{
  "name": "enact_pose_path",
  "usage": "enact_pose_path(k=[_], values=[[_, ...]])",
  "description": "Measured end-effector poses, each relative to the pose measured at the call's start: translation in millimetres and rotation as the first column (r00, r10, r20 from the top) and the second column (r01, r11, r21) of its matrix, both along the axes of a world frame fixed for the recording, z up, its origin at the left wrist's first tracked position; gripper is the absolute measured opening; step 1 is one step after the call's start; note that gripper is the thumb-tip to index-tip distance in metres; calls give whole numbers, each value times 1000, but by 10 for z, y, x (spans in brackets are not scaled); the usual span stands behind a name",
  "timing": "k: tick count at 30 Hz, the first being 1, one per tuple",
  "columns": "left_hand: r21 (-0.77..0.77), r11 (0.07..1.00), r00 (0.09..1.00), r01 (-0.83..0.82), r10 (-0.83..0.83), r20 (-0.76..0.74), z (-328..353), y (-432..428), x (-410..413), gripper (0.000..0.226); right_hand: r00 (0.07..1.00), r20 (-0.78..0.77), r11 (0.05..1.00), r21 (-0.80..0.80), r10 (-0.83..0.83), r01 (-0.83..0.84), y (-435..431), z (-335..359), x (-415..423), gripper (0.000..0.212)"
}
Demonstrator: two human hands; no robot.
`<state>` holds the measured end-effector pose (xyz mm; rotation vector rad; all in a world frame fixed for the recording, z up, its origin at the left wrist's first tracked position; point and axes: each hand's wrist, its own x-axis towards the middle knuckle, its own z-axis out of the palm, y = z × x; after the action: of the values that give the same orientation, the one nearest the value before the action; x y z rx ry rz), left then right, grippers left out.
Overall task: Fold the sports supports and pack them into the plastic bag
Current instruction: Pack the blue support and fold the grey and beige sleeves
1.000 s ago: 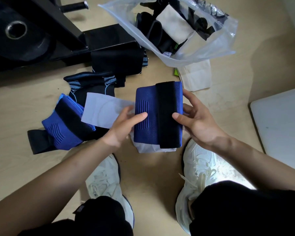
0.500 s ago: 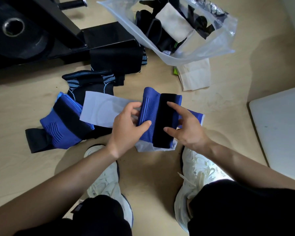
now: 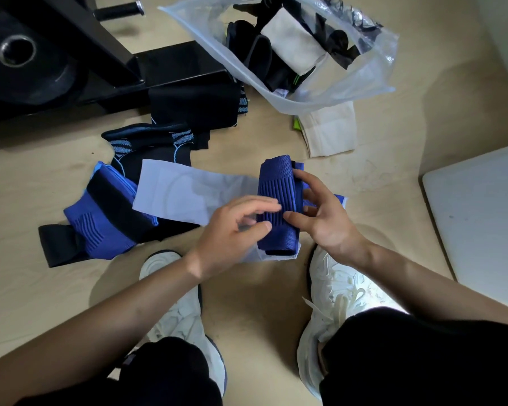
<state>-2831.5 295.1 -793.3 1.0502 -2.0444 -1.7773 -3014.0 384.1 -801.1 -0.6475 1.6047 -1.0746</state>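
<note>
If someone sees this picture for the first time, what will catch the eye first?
The blue support, folded into a narrow bundle, sits mid-frame, held between the left hand and the right hand. Behind it, at the top, the clear plastic bag lies open, holding dark supports.

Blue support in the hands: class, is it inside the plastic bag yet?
No, the left hand and right hand hold the blue support well short of the plastic bag.

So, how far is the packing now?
Done: some black and white supports lie in the plastic bag. In hand: the left hand and right hand hold a blue support, folded narrow. Left: a second blue support, a striped black support, a plain black one, a white one and a cream one lie on the floor.
</note>
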Motion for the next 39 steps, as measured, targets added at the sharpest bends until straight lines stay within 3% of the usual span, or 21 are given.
enact_pose_path(k=[3, 8, 16, 19, 22, 26, 27, 29, 32, 35, 39], values=[[-74, 991, 993, -115, 116, 3, -20, -104, 45, 47, 995, 96, 999, -30, 14, -11, 14, 63, -52, 76], [249, 968, 995, 14, 10, -98, 87, -215, 25, 82, 975, 111, 977, -113, 192, -180, 5, 287, -99, 78], [211, 977, 998, -18, 31, -60, 533, -367, -119, 86, 914, -97, 912, -79, 394, -401, -152, 769, -211, 77], [95, 994, 993, -47, 57, -106, 781, -486, -150, 73, 884, -202, 892, -83, 422, -445, -273, 1087, -356, 76], [-266, 946, 977, -185, 148, -154, 987, -649, -143, 49, 840, -327, 872, -83, 434, -483, -416, 1478, -542, 74], [-706, 590, 914, -392, 333, -230, 1176, -933, -162, 31, 681, -530, 804, 4, 506, -595, -697, 1899, -750, 73], [-764, 515, 909, -389, 348, -229, 1223, -1011, -197, 29, 634, -571, 788, 40, 522, -614, -776, 1967, -790, 72], [-846, 451, 939, -286, 310, -152, 1267, -1184, -289, 25, 546, -632, 766, 123, 550, -631, -945, 2059, -857, 70], [-864, 495, 967, -92, 251, 41, 1201, -1409, -402, 21, 398, -720, 737, 231, 569, -635, -1191, 2066, -915, 70], [-840, 528, 961, -121, 274, 34, 1146, -1593, -461, 20, 329, -762, 734, 268, 558, -624, -1415, 1984, -980, 71], [-817, 571, 981, -79, 191, 39, 1203, -1743, -569, 54, 194, -800, 711, 358, 568, -605, -1712, 1812, -1047, 74]])
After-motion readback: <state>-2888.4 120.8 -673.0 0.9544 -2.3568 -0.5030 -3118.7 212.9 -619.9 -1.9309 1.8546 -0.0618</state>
